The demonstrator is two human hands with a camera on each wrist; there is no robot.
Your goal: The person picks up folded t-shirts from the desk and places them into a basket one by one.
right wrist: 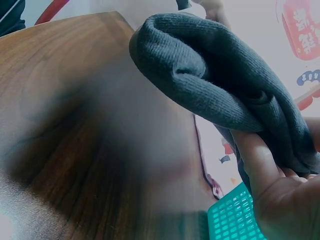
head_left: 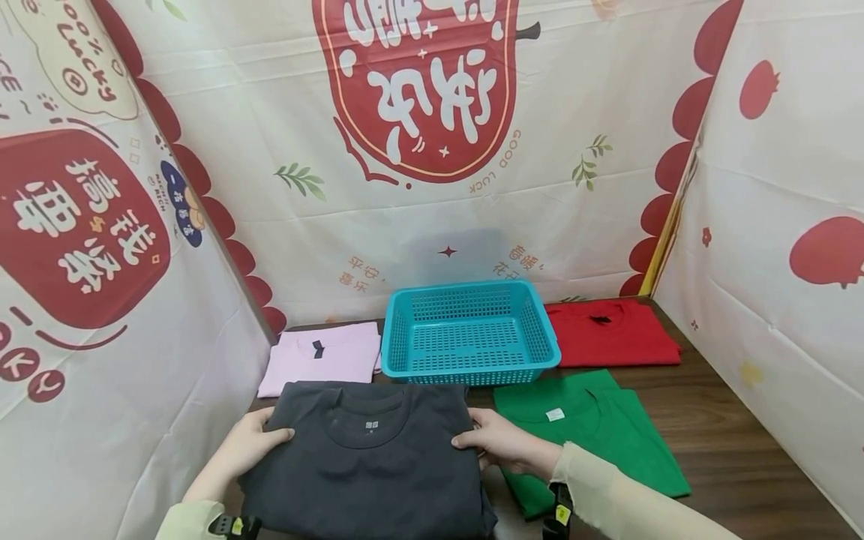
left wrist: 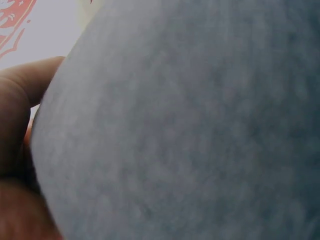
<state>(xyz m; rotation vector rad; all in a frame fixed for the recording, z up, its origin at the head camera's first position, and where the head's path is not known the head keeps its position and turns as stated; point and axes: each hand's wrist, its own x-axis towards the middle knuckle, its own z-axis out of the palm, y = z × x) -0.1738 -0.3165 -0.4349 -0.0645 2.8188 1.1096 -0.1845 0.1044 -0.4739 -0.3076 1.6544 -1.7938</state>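
Note:
A folded dark grey T-shirt [head_left: 371, 472] is held up in front of the person, its neckline toward the basket. The left hand [head_left: 244, 448] grips its left side, thumb on top. On the opposite side the right hand [head_left: 506, 441] pinches the shirt's edge, thumb above and fingers beneath. In the right wrist view the folded layers of the grey T-shirt [right wrist: 200, 75] hang over the table, with the right hand [right wrist: 280, 200] holding them. Grey cloth [left wrist: 175, 125] fills most of the left wrist view, beside the left hand [left wrist: 25, 95].
A blue plastic basket [head_left: 466, 377] stands at the back middle of the wooden table [head_left: 736, 442]. Left of it lies a folded pink T-shirt [head_left: 337, 360]; a red one [head_left: 621, 341] lies to the right. A green T-shirt [head_left: 607, 427] lies near the right arm. Printed cloth walls [head_left: 432, 210] enclose the table.

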